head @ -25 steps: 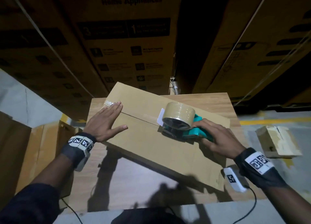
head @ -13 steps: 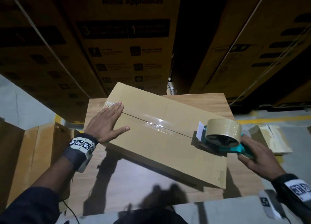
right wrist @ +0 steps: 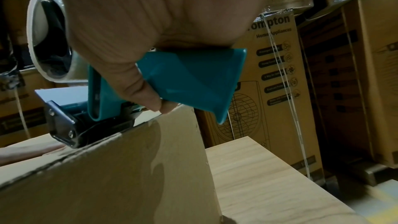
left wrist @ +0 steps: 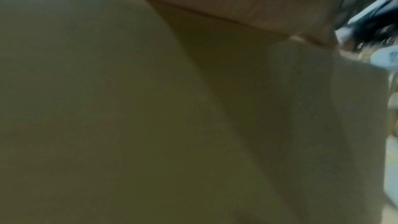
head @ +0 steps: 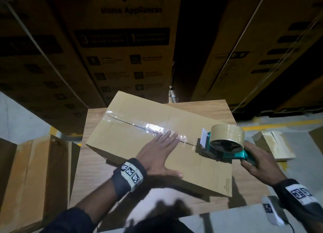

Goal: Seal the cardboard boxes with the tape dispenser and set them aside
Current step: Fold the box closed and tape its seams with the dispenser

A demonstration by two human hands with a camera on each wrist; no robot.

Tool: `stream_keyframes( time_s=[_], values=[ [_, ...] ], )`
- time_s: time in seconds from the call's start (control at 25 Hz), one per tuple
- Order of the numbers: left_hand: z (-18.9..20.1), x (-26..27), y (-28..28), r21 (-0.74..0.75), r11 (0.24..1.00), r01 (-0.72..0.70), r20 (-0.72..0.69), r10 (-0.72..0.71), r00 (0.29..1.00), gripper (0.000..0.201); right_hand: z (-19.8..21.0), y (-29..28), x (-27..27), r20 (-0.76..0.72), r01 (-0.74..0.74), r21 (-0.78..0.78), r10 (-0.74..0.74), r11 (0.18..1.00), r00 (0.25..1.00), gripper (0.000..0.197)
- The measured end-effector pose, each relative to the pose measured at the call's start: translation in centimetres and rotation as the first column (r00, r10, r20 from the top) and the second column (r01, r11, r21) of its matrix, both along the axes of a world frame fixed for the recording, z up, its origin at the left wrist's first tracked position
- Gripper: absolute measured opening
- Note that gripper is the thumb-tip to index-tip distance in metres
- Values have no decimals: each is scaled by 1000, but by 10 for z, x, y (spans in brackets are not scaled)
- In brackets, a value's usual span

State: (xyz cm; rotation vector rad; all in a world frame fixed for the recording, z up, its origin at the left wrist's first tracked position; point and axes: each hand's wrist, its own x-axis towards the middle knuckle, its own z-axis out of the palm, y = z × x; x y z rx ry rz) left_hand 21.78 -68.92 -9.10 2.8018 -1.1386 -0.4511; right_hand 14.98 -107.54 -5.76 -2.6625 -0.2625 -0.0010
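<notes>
Dim warehouse. Tall stacked brown printed appliance cartons (head: 122, 40) behind a light wood-grain table (head: 201, 107). Grey concrete floor (head: 19, 117) with a yellow painted line (head: 283, 124).

Left hand (head: 158, 151) now mid-seam.

tall printed appliance cartons (head: 125, 45) stand stacked behind the wooden table (head: 206, 108), with yellow floor marking (head: 283, 124) beyond.

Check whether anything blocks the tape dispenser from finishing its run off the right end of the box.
Nothing visible does. The tape dispenser already sits at the right edge of the cardboard box; the left hand lies flat behind it on the taped seam, and the right hand grips the handle.
</notes>
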Motion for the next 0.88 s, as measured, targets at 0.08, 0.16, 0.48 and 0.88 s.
stream_keyframes(
  time_s=[0.08,0.16,0.48,0.88],
  values=[
    [-2,-4,-8,6,999,-35,11,35,999,132,0,1,-2,-19,7,9,-7,1000,1000,75],
    [-1,0,3,-11,992,-127,15,127,992,128,-2,-1,-1,-45,24,26,-23,999,999,76],
    [-3,46,122,-88,877,-472,79,478,875,102,-8,17,3,-58,11,112,-5,994,998,72],
    [-9,82,194,-39,826,-562,136,561,816,99,-5,61,19,-47,-27,119,33,993,998,70]
  ],
)
